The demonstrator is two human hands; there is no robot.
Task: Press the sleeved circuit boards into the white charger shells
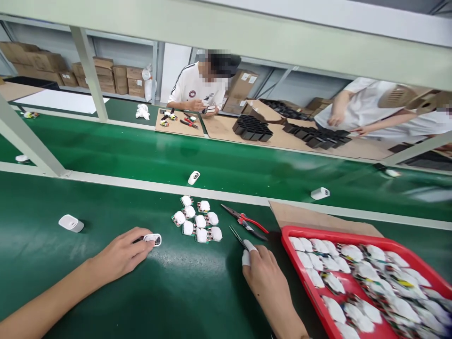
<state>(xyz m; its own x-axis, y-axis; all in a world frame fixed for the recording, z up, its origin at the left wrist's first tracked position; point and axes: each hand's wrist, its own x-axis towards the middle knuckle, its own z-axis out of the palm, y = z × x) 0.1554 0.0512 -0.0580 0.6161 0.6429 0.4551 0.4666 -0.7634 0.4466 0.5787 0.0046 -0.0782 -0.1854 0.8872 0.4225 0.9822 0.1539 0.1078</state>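
Note:
My left hand [129, 252] is closed around a small white plastic housing [157, 239] just above the green bench, its open end facing right with dark parts inside. In my right hand [266, 278], a pair of metal tweezers [237, 237] points up and to the left; the thumb and a finger wear white finger cots. Between the hands lies a cluster of several small circuit boards [201, 235] topped with white pads. Long-nose pliers [247, 223] with red and black handles rest just beyond the tweezers. Another white housing [71, 223] stands on the bench to the left.
A red tray [300, 263] full of white-padded boards sits at right, by a cardboard sheet [318, 219]. Past a pale rail [169, 189], white housings [194, 177] lie on the green belt [141, 146]. Opposite, one person [197, 89] and others work beside black cases [252, 128].

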